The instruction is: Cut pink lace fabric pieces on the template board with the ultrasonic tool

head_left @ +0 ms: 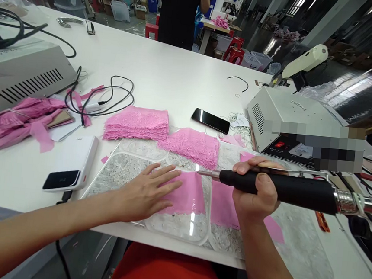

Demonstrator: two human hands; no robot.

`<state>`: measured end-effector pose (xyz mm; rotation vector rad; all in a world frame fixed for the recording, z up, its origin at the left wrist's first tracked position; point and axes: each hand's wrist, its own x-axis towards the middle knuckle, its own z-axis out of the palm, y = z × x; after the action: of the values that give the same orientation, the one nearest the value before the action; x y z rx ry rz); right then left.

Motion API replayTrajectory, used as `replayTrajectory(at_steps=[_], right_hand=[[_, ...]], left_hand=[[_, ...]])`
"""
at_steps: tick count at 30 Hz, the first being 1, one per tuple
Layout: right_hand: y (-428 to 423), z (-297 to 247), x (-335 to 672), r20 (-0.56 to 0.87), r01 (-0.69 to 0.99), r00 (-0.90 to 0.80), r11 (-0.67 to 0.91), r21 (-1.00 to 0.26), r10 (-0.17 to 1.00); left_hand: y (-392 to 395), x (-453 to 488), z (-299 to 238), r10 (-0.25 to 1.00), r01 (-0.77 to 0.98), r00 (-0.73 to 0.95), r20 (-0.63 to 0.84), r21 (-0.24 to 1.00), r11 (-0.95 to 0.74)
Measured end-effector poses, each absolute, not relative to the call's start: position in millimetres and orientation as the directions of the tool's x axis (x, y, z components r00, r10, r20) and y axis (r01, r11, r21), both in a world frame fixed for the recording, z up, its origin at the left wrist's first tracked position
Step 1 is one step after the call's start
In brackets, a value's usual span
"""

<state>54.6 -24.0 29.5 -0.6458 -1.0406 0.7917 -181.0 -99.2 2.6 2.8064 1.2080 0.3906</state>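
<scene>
Pink lace strip [189,198] under flat, open left hand [148,192]; right hand [255,195] grips black-handled metal-tipped tool [298,193], whose close tip could nick fingers [170,184]

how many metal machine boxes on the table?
2. Left box at far left; right box behind the tool. None seems hidden.
</scene>
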Motion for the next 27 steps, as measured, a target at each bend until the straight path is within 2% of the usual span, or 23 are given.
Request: replayTrajectory(at_steps=[12,27], right_hand=[[-27.7,26.6,40.3,0.493,-0.320,0.211,0.536,-0.781,0.844],[-29.9,24.1,39.6,0.500,-0.298,0.164,0.526,-0.797,0.850]], left_hand=[[-136.8,-219.5,-11.5,0.798,0.791,0.558,0.229,0.143,-0.594],[-140.6,-222.4,-18.4,0.802,0.799,0.546,0.244,0.136,-0.585]])
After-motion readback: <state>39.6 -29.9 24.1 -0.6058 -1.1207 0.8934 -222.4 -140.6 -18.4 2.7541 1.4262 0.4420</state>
